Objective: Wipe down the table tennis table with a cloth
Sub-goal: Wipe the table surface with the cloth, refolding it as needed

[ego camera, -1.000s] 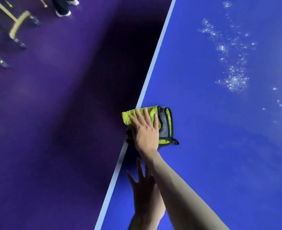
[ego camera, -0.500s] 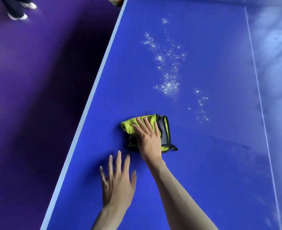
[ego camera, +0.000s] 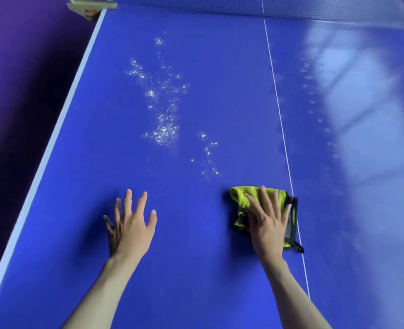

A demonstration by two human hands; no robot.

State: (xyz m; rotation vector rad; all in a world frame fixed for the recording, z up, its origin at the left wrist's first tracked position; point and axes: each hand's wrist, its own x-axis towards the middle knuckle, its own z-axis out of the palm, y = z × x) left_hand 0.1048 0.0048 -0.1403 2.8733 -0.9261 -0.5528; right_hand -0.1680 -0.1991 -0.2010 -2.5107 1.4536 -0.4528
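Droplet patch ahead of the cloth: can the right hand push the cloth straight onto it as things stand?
Probably yes. The right hand presses flat on the cloth, and only bare table lies between it and the droplets, ahead and to its left.

Both hands flat — left hand (ego camera: 131, 230) (splayed), right hand (ego camera: 268, 222).

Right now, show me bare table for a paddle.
Bare blue lies between the left hand and the cloth under the right hand. Farther up, droplets crowd the table.
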